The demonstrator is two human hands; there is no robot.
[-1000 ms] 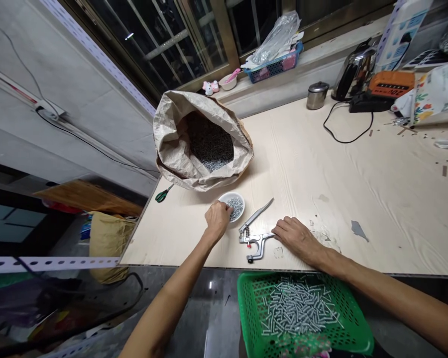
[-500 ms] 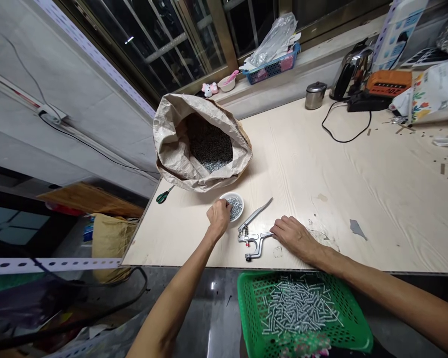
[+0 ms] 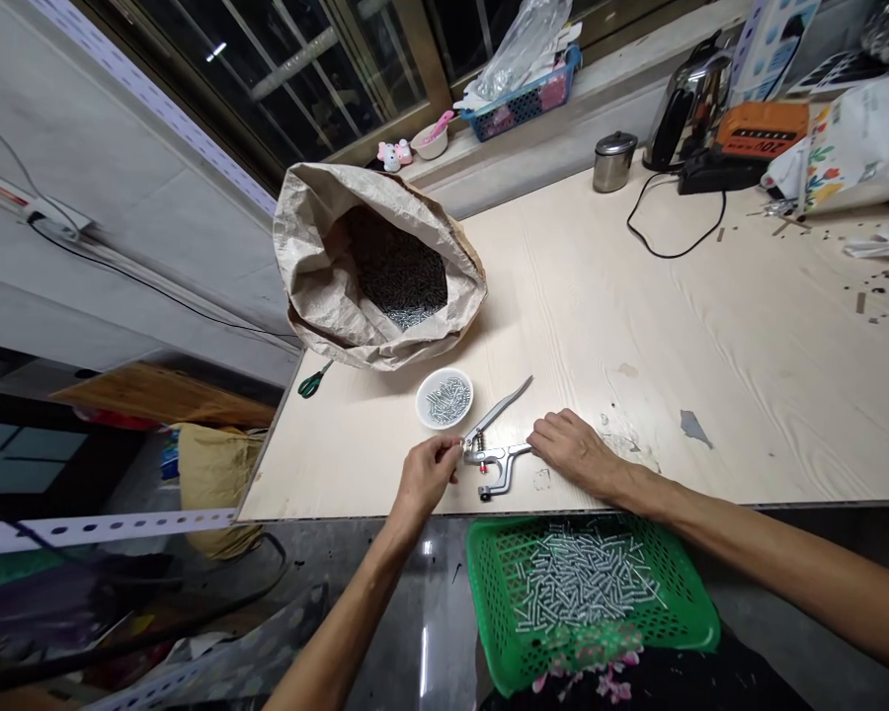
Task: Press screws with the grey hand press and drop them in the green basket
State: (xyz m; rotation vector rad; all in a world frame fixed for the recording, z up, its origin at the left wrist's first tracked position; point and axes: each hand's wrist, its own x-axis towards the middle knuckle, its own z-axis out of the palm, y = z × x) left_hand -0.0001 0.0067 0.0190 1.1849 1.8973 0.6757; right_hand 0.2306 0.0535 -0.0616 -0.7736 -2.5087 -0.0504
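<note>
Snap-fastener pliers (image 3: 502, 458) lie on the table with the upper handle raised away from the lower one. My right hand (image 3: 574, 452) rests on the tabletop, its fingers curled over the end of the lower handle. Close to the pliers' hinge, my left hand (image 3: 428, 476) is closed in a pinch; whatever is between its fingertips is too small to make out. Just beyond it stands a white bowl (image 3: 424, 405) of small silvery metal pieces. Below the table edge, a green plastic basket (image 3: 495, 647) holds many short metal pins.
A large open sack (image 3: 315, 262) of dark metal pieces stands behind the bowl. Green-handled scissors (image 3: 311, 384) lie at the left edge. Toward the back right are a metal canister (image 3: 613, 163), a kettle (image 3: 686, 109), an orange device (image 3: 762, 128) and a black cable (image 3: 671, 257).
My left hand has left the bowl and come down toward me, beside the pliers' head, with its fingers pinched. My right hand stays on the handle. The whole view has shifted slightly.
</note>
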